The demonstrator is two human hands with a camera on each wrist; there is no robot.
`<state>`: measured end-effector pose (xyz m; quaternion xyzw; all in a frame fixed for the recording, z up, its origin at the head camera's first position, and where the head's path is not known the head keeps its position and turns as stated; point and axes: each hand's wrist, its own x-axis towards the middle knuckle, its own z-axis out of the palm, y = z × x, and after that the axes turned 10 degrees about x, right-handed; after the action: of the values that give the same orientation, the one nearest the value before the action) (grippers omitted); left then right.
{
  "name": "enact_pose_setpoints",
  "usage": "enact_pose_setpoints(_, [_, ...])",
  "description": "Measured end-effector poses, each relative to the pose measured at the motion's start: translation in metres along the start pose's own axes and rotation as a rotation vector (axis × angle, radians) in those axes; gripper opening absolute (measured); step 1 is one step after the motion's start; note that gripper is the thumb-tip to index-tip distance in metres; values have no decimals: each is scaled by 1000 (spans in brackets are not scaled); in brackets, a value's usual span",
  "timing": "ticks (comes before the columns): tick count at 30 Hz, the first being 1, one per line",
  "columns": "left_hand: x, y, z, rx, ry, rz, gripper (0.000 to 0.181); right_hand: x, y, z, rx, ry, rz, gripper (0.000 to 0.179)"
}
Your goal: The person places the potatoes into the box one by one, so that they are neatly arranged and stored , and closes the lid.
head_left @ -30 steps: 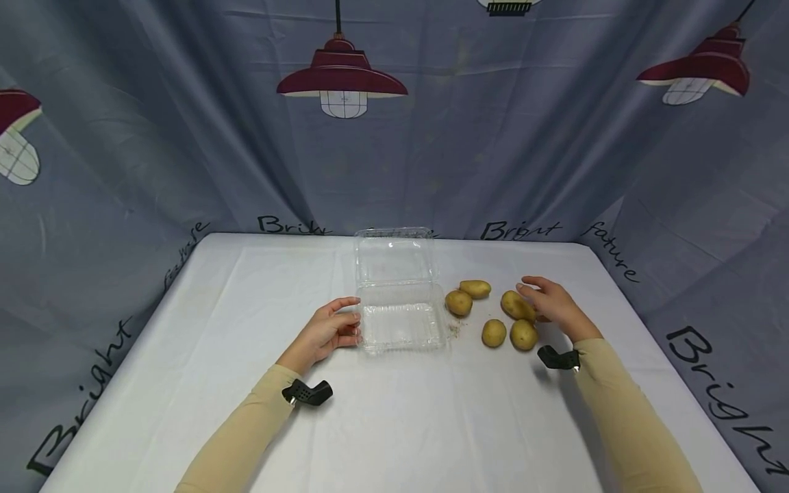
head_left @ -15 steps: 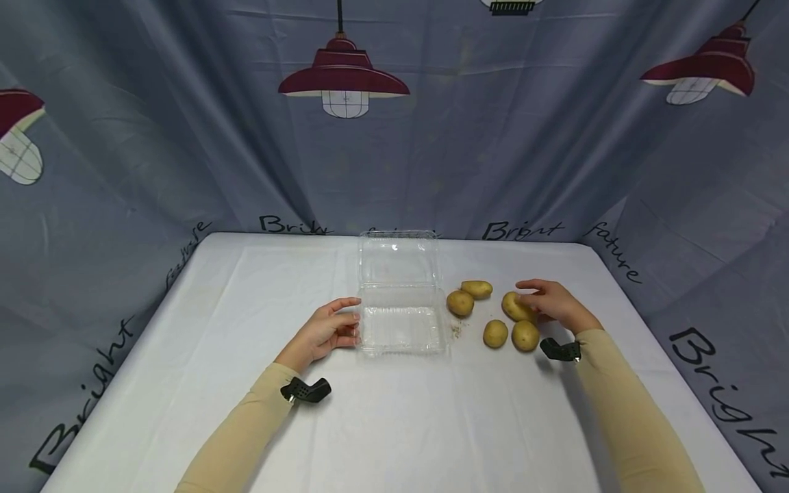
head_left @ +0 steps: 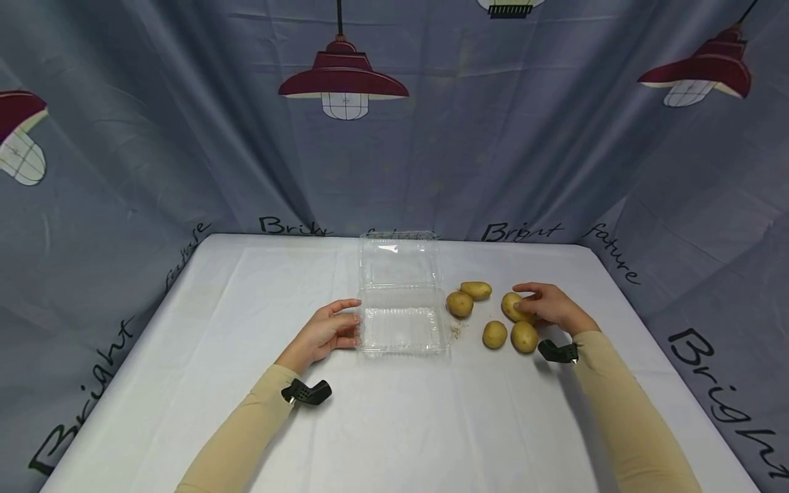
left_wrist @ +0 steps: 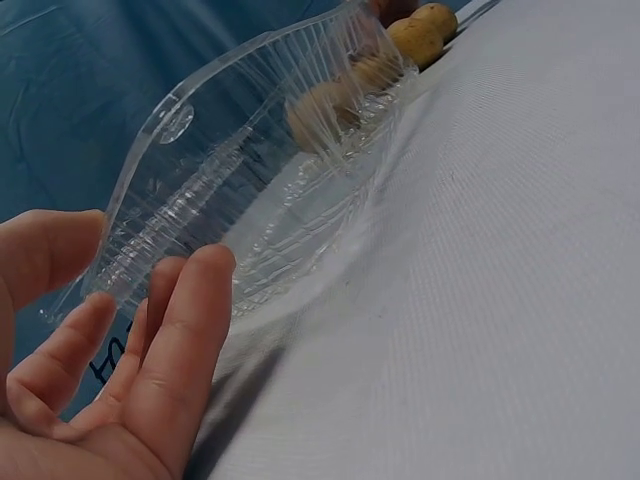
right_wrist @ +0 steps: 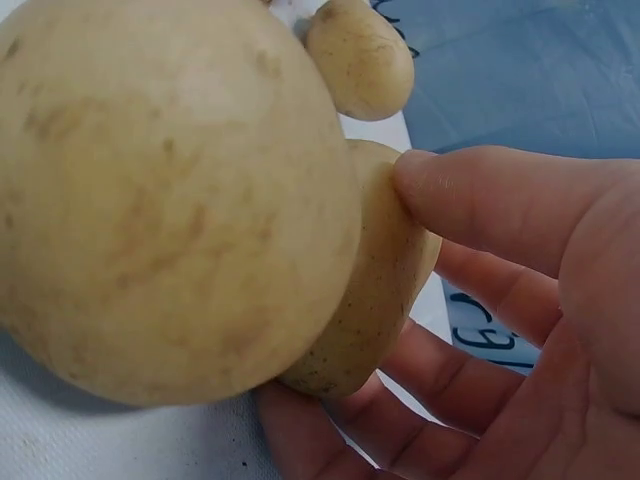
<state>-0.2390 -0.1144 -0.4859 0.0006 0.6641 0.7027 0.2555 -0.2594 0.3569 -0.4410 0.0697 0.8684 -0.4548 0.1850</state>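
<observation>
A clear plastic clamshell container (head_left: 403, 332) stands with its lid (head_left: 397, 263) folded back. My left hand (head_left: 323, 333) is at its left side, fingers apart and fingertips (left_wrist: 205, 265) against the wall and rim. To the right, my right hand (head_left: 555, 308) holds a yellow potato (head_left: 511, 305) by its right end. In the right wrist view the thumb presses one side of this potato (right_wrist: 385, 250) while the fingers curl under the other. A nearer potato (right_wrist: 170, 200) partly hides it there.
Two potatoes (head_left: 495, 335) (head_left: 524, 337) lie in front of the held one. Another potato (head_left: 459, 304) and a longer potato (head_left: 477, 290) lie close to the container's right side. Brown crumbs (head_left: 456, 330) dot the white tablecloth (head_left: 394, 424). A grey-blue curtain (head_left: 431, 171) hangs behind.
My right hand has moved left over the potato, and its thumb and fingers have closed around it. The left hand stays at the container, which has barely shifted.
</observation>
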Motion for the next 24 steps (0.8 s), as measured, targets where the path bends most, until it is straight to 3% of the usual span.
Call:
enact_pose_setpoints(16, [-2,0,2,42,24,7,57,-3,-10,3,-78,-33,4,63])
enact_pose_setpoints(24, [-1,0,3,39,27,6,57,-2,-7,1,-3,-49,-11,63])
